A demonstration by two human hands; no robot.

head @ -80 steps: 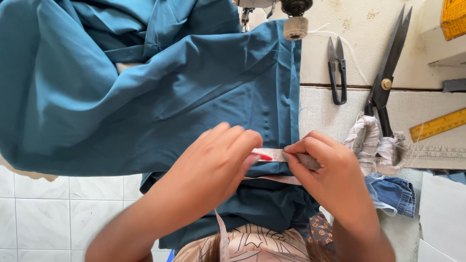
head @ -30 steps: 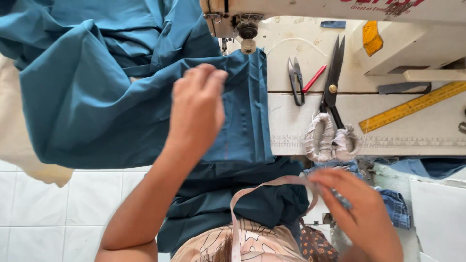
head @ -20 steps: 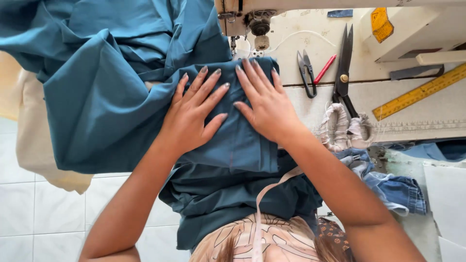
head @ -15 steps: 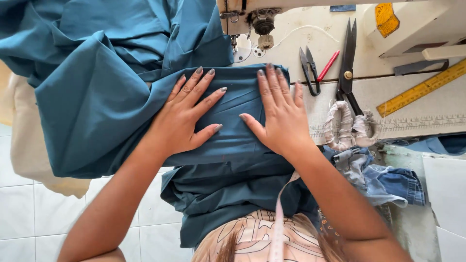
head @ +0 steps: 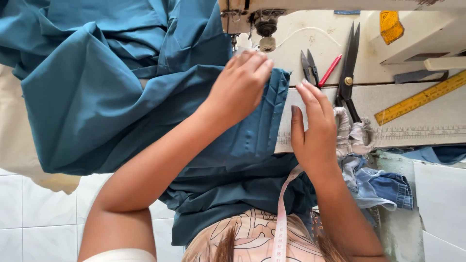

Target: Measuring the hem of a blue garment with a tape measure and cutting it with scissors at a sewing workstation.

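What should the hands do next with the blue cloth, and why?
Probably slide the folded edge of the teal fabric up toward the needle. The left hand rests on that edge just below the sewing machine, and the right hand lies flat beside it on the table.

Teal fabric [head: 107, 106], yellow ruler [head: 420, 98]

Sewing machine [head: 340, 5] (top cut off)
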